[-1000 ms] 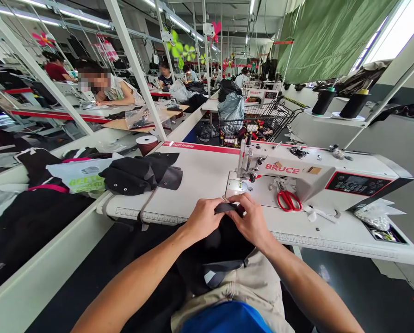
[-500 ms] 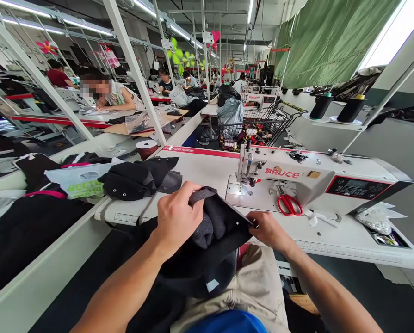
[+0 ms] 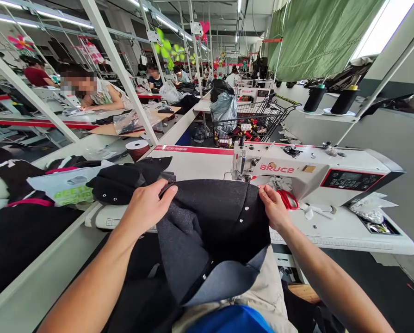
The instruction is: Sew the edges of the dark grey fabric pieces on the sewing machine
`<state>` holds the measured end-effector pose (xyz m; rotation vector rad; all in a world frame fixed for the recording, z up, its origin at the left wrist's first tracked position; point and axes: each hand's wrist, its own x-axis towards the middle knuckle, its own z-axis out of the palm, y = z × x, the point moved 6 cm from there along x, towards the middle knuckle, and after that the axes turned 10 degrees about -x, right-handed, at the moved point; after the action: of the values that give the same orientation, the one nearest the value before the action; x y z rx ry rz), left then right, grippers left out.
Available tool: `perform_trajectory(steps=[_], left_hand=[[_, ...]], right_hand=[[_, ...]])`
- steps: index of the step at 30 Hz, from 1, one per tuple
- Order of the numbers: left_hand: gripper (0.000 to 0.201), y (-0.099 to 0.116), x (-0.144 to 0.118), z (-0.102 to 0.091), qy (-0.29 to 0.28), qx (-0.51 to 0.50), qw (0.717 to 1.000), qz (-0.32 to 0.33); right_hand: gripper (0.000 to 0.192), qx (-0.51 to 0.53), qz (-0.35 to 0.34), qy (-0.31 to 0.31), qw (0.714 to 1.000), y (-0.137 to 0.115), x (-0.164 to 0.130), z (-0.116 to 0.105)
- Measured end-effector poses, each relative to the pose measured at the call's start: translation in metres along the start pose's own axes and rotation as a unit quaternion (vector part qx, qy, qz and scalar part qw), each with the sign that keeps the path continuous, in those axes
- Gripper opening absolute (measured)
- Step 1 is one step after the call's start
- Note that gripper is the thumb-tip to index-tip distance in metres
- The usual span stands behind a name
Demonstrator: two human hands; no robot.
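Stretched between my hands is a black cloth piece (image 3: pixel 215 199), shaped like a hat crown, with small metal eyelets and a greyish inner side. My left hand (image 3: pixel 151 201) pinches its upper left edge. At the upper right edge, my right hand (image 3: pixel 273 206) grips the cloth between thumb and fingers. The piece hangs open above my lap, in front of the sewing machine (image 3: pixel 297 169). More black cloth pieces with eyelets (image 3: pixel 118 182) lie piled on the table just beyond my left hand.
Red-handled scissors (image 3: pixel 288 199) lie under the machine arm, partly hidden by my right hand. Thread cones (image 3: pixel 314 98) stand on a rack behind. A wire cart (image 3: pixel 258 122) holds spools. Dark cloth (image 3: pixel 26 231) fills the left trough. Other people sit at machines farther back.
My hands have moved apart, the left one leftward and the right one slightly right and up. The bunched black cloth has been spread open and raised, now covering the needle area from view.
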<state>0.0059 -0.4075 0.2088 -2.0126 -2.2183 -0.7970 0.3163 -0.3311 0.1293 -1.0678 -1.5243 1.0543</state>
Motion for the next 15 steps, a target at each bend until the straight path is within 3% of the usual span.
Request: perform_trajectory(steps=[4, 7, 9, 11, 13, 15], left_hand=[[0.031, -0.008, 0.012, 0.057, -0.047, 0.059, 0.996, 0.037], [0.039, 0.015, 0.011, 0.094, -0.055, -0.07, 0.991, 0.097], [0.049, 0.038, 0.007, 0.113, -0.091, -0.234, 0.96, 0.128], [0.055, 0.059, 0.002, 0.129, -0.148, -0.37, 0.906, 0.14], [0.05, 0.071, -0.002, 0.142, -0.2, -0.449, 0.862, 0.123], [0.036, 0.071, -0.006, 0.151, -0.225, -0.489, 0.839, 0.084]], right_hand=[[0.035, -0.115, -0.071, -0.05, 0.99, -0.004, 0.011, 0.015], [0.031, -0.171, -0.111, -0.102, 0.974, -0.005, 0.013, 0.038], [0.028, -0.187, -0.125, -0.133, 0.965, -0.005, 0.012, 0.054], [0.026, -0.188, -0.138, -0.156, 0.96, -0.007, 0.011, 0.066], [0.024, -0.194, -0.15, -0.159, 0.956, -0.009, 0.01, 0.072], [0.023, -0.207, -0.155, -0.15, 0.954, -0.011, 0.01, 0.075]])
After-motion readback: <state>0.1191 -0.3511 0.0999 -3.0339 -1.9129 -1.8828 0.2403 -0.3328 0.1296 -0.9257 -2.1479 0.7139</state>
